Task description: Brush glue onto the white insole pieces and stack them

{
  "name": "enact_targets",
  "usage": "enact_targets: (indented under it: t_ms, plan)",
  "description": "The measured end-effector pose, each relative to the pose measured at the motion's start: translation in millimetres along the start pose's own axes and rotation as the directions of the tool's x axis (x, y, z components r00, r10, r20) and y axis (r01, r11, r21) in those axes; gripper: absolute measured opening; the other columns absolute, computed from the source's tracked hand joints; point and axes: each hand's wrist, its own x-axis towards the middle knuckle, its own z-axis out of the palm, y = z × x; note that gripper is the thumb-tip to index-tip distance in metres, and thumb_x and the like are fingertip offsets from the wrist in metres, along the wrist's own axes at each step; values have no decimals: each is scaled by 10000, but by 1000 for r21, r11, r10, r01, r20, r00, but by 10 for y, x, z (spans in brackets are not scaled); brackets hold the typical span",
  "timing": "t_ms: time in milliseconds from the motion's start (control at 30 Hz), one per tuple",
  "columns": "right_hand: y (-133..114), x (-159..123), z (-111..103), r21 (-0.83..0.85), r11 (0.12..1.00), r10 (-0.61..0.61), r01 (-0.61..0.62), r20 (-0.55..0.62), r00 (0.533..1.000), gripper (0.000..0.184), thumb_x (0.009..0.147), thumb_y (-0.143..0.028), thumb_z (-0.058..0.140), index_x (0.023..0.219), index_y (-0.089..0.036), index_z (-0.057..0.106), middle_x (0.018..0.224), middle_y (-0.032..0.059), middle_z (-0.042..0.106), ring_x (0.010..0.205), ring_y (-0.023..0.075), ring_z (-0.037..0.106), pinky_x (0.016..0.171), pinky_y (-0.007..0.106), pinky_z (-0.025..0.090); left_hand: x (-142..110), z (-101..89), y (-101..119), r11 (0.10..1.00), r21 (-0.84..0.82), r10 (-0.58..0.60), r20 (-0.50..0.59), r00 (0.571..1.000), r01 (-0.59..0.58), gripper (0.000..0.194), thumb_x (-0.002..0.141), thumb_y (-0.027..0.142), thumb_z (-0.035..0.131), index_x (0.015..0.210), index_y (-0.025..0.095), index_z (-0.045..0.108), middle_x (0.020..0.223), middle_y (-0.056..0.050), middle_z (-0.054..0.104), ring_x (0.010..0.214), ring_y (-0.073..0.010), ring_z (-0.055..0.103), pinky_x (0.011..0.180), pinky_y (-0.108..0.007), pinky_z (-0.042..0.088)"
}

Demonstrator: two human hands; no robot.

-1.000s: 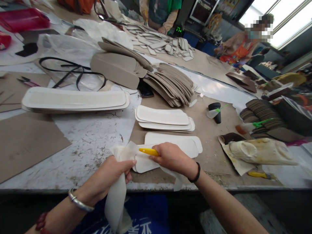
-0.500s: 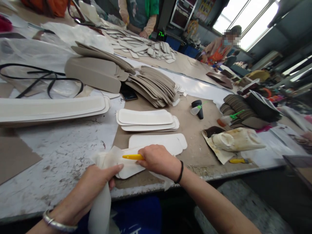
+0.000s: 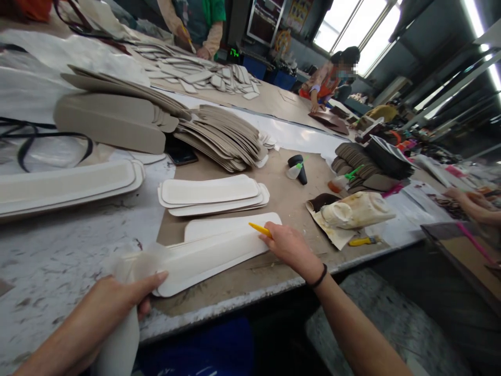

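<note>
A long white padded piece (image 3: pixel 211 255) lies on the table near the front edge, on top of another white piece (image 3: pixel 230 224). My right hand (image 3: pixel 287 246) is closed on a yellow tool (image 3: pixel 259 228) and rests at the piece's right end. My left hand (image 3: pixel 117 297) is closed on a thin white backing sheet (image 3: pixel 117 339) at the piece's left end; the sheet hangs down over the table edge.
A stack of white pieces (image 3: pixel 213 193) lies just behind. Fanned grey pieces (image 3: pixel 219 136) and long white pieces (image 3: pixel 66 185) lie farther back and left. A glue-stained jug (image 3: pixel 358 209), a small bottle (image 3: pixel 295 169) and a yellow cutter (image 3: pixel 362 241) sit right. Other people work at the far side.
My right hand has slid the yellow tool from the piece's left part to its right end. My left hand keeps hold of the white sheet. The view has swung right.
</note>
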Motion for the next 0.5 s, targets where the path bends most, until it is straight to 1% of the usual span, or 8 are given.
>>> enact_targets:
  t_ms: [100,133,333,400,500]
  plan:
    - [-31,38,-15,-55,998,-2,2,5,1000,243,994,-335,471,1095,-178,626,1009,128,733,971,284,689,741,329,455,48,-14,-32,999,29,23,45,999,-24,560,434,749,662,292,223,533,346,-50,541,382,-183,470,477,-305,377]
    - [-28,50,-16,-62,998,-5,5,6,1000,244,995,-338,474,1096,-177,627,1013,128,734,972,283,690,749,330,460,52,-15,-40,999,32,28,45,999,-30,559,435,747,673,294,223,540,349,-54,551,385,-188,478,479,-307,384]
    - [8,108,-11,-48,998,-39,41,24,999,239,999,-323,477,1092,-168,634,1031,124,733,976,267,684,786,323,476,1,52,-32,996,-2,94,-84,992,-94,559,436,727,682,242,231,513,309,-49,520,340,-173,440,444,-300,355]
    - [13,122,-13,-43,998,-47,48,28,998,237,996,-318,483,1087,-164,639,1028,126,731,979,268,681,793,324,477,16,69,-46,995,28,101,-98,990,-99,571,440,739,680,235,234,510,306,-49,519,340,-178,445,440,-300,353]
    - [19,141,-11,-34,998,-60,62,33,998,234,995,-313,489,1085,-161,644,1022,127,731,979,272,681,796,325,479,57,72,-76,995,38,94,-77,993,-92,584,435,759,683,233,239,511,311,-49,526,351,-195,469,440,-308,379]
